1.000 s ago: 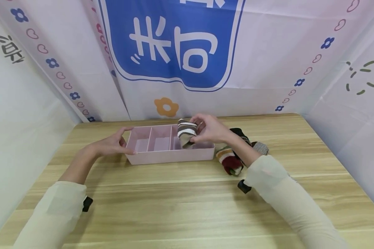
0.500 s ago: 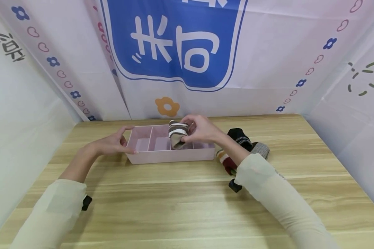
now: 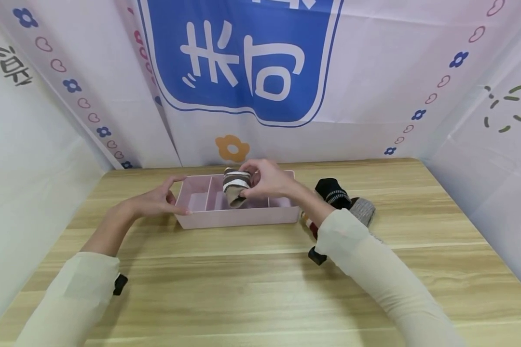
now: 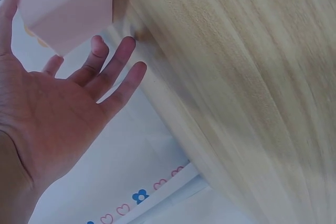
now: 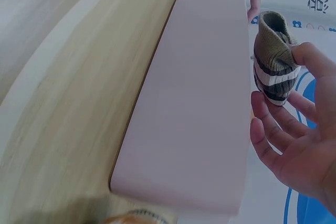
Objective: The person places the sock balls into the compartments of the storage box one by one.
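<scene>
Head view: I see the left hand (image 3: 154, 201) grip the pink box (image 3: 239, 220) across its end, thumb and forefinger at opposite edges, while the right hand (image 3: 269, 180) pinches the striped sock (image 3: 236, 188) over the box's middle. From here I'd want a light pinch, the sock folded and clear of the dividers (image 3: 209, 193), the box braced.

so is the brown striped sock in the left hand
No, the right hand pinches the brown striped sock above the pink box.
</scene>
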